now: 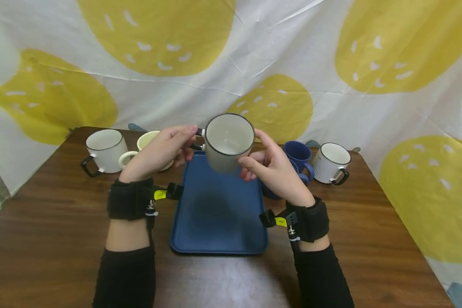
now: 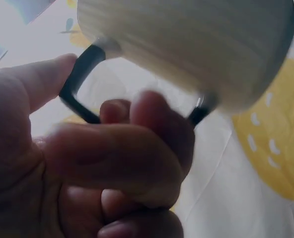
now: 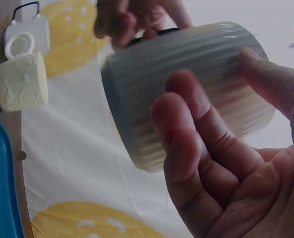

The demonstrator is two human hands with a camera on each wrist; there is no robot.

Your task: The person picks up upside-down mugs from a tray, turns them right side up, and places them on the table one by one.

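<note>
Fingers of the left hand curl round the black handle of a ribbed mug and pinch it. That mug is up in the air, over the far end of a blue tray, and it tips so its open top faces the camera. On the mug's right side, the right hand touches it with bent fingers, and the thumb lies along the ribbed wall.

On the far left of the brown table stands a white mug with a black handle. Just right of it is a pale yellow mug, partly hidden by the left hand. The tray lies flat in the middle of the table. Right of the tray sits a dark blue mug, and next to that another white mug with a black handle. Behind the table hangs a white cloth with big yellow spots.
</note>
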